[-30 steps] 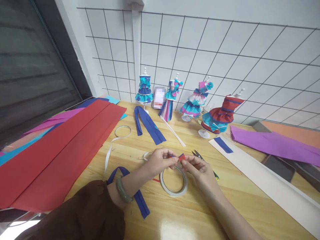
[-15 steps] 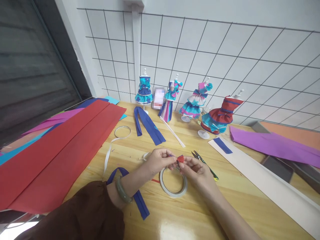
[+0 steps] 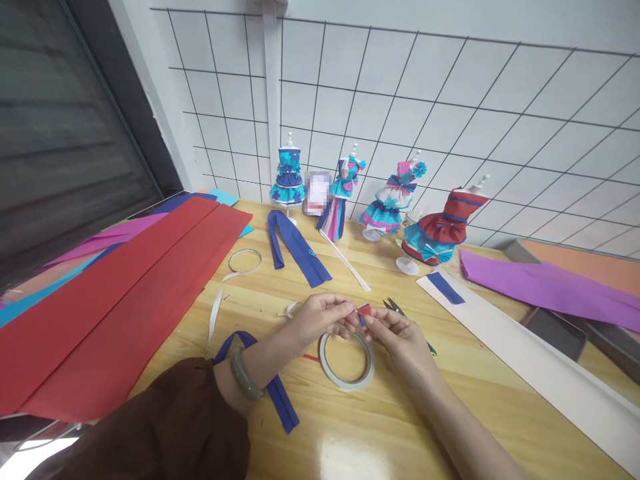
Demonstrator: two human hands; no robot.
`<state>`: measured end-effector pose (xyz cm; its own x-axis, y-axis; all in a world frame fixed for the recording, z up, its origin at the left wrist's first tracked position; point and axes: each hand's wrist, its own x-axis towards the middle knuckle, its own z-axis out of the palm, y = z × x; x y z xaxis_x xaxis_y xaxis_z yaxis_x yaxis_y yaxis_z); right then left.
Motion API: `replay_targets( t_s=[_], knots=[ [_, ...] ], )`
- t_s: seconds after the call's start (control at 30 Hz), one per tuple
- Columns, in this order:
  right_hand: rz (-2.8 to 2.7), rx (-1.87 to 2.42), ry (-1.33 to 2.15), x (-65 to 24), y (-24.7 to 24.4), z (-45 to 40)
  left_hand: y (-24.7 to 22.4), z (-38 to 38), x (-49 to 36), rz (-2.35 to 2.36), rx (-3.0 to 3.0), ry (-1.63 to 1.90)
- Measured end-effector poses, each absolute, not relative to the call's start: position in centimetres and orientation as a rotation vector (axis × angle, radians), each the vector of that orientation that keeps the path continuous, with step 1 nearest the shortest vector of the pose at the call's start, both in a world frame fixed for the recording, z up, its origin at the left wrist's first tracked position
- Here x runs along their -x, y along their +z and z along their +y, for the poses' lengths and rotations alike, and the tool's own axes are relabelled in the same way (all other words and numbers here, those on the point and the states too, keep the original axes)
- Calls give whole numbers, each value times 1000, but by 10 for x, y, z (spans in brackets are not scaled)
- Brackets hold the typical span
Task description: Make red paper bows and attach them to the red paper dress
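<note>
A small pleated red and blue paper bow is held up between my two hands above the table. My left hand pinches its left side with thumb and fingertips. Thumb and forefinger of my right hand close on its right side. Just below the hands lies a roll of white double-sided tape. Black scissors rest behind my right hand, partly covered by it. Beneath my left forearm runs a folded dark blue paper strip.
Several small dress forms in paper dresses stand along the back wall. Large red paper sheets cover the left side. A long white paper and purple paper lie at right. A white ribbon loop and blue strips lie mid-table.
The bow has turned in my fingers, so more of its blue part shows beside the red. My left fingers have shifted slightly, and both hands stay nearly in place.
</note>
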<state>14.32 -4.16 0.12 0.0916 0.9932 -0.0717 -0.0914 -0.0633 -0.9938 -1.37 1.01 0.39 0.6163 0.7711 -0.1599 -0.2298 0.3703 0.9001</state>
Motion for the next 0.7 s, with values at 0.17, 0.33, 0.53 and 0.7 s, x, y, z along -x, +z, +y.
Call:
replay_targets(
  t_s=[0.17, 0.33, 0.53, 0.7],
  knots=[
    [-1041, 1243, 1204, -143, 2, -42, 3, 10, 14, 632, -954, 750],
    [-1093, 1258, 1163, -139, 6, -45, 2, 10, 14, 662, -979, 797],
    [-1079, 1252, 1224, -144, 2, -45, 4, 10, 14, 692, -1047, 837],
    [-1000, 1282, 1125, -145, 0, -44, 9, 7, 11, 749, -1141, 846]
  ],
)
